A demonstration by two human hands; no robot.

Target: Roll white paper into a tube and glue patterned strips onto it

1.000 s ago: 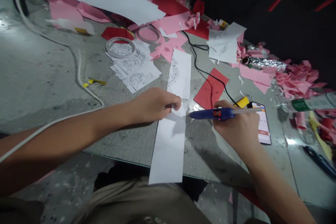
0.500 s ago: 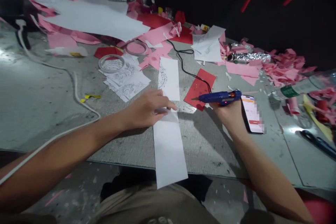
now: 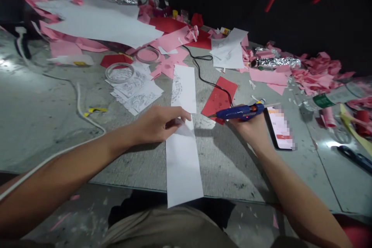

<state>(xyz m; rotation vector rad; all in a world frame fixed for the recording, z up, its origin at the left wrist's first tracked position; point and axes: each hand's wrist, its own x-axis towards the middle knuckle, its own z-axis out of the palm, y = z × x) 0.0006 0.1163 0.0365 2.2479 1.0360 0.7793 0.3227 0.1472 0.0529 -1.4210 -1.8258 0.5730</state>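
Note:
My left hand (image 3: pixel 155 124) is at the top of a long white paper strip (image 3: pixel 184 166), thumb and forefinger bent together at the strip's upper part, which curls up slightly. The strip's lower end hangs over the table's front edge. Just beyond lies a white paper with a printed ornament (image 3: pixel 186 85), touching or nearly touching the strip. Held in my right hand (image 3: pixel 247 128) is a blue glue gun (image 3: pixel 238 113), its nozzle pointing left above a red card (image 3: pixel 219 97). A small red light glows on its body, and a glue stick sticks out behind.
Left of the strip lie printed paper sheets (image 3: pixel 142 93) with a tape roll (image 3: pixel 119 73) on top. A phone (image 3: pixel 279 128) rests beside my right wrist. Pink paper scraps (image 3: pixel 321 69), a plastic bottle (image 3: pixel 334 95) and a black cord (image 3: pixel 200 71) surround the area. A white cable (image 3: pixel 78 100) crosses my left forearm.
The view has shifted a little. My left thumb and forefinger have drawn closer together at the paper strip. The glue gun has come slightly lower in my right hand.

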